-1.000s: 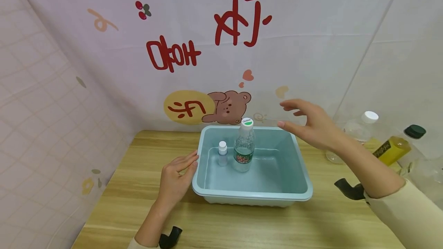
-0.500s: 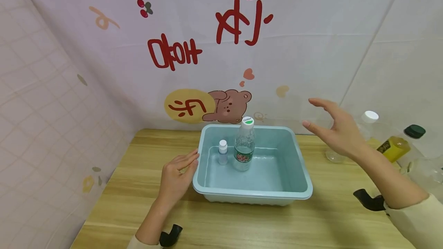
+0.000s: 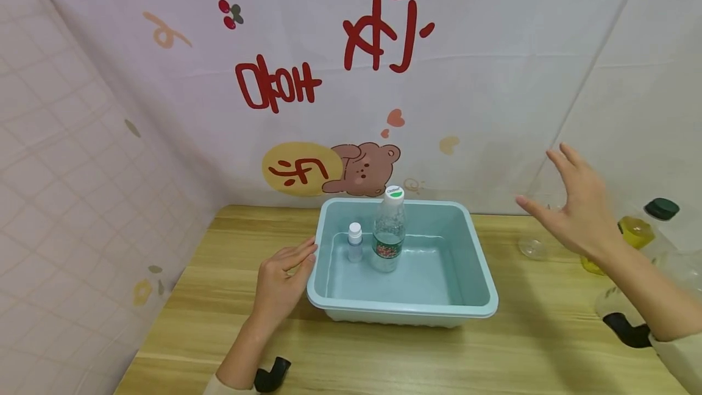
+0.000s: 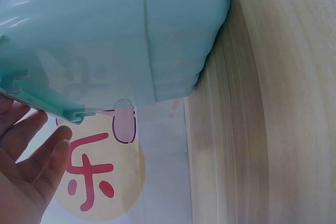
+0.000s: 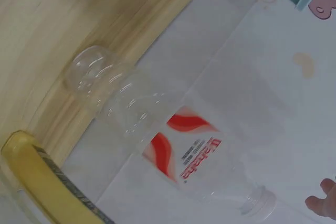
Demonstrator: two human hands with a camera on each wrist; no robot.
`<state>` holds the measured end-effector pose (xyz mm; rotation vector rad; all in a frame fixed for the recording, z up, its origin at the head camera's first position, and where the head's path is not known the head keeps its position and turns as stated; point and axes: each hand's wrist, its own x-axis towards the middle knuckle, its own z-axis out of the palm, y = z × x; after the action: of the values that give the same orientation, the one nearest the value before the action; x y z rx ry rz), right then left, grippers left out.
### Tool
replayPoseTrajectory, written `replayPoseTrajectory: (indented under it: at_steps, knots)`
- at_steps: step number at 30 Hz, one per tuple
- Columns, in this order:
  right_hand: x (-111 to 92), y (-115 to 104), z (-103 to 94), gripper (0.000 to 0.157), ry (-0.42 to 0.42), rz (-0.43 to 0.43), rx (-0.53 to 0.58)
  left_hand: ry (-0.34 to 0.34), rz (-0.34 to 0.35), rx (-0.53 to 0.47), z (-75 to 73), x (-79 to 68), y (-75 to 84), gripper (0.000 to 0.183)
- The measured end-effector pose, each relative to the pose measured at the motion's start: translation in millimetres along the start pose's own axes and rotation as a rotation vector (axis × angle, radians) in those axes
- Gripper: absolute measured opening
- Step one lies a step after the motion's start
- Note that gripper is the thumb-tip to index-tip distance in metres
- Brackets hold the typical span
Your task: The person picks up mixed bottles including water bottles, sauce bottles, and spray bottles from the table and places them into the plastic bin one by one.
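The left hand (image 3: pixel 282 279) tilts inward, its fingers (image 3: pixel 287 256) side by side and gently bent, with the left thumb (image 3: pixel 304 268) just beside them on the body side; behind that hand the left forearm (image 3: pixel 245 346) runs back and outward to a pale cuff (image 3: pixel 223 389); well apart from it the right hand (image 3: pixel 584 209) is raised, the right thumb (image 3: pixel 533 207) pointing toward the left hand and spread wide from upturned fingers; behind this hand the right forearm (image 3: pixel 647 285) slants down and outward into a pale sleeve (image 3: pixel 681 361).
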<state>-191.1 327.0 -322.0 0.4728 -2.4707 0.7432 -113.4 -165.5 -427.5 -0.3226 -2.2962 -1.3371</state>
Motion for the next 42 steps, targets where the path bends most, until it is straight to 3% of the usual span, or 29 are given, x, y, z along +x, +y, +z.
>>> replayPoseTrajectory:
  at_steps: [8,16,27,42]
  knots:
    - [-6.7,17.1,-15.2,0.097,0.018,0.119,-0.053,0.005,0.029,0.001,-0.5,2.2,1.0,0.025]
    - [-10.9,28.6,-17.0,0.103,0.026,0.241,-0.095,0.002,0.034,0.004,-1.1,2.7,0.8,0.025]
    - [-18.7,40.3,-11.8,0.092,0.078,0.558,-0.04,0.003,0.011,-0.009,-0.1,0.8,1.3,0.025]
    - [-22.6,54.4,-11.4,0.086,0.084,0.734,0.018,-0.002,-0.008,-0.017,-0.5,0.6,2.8,0.025]
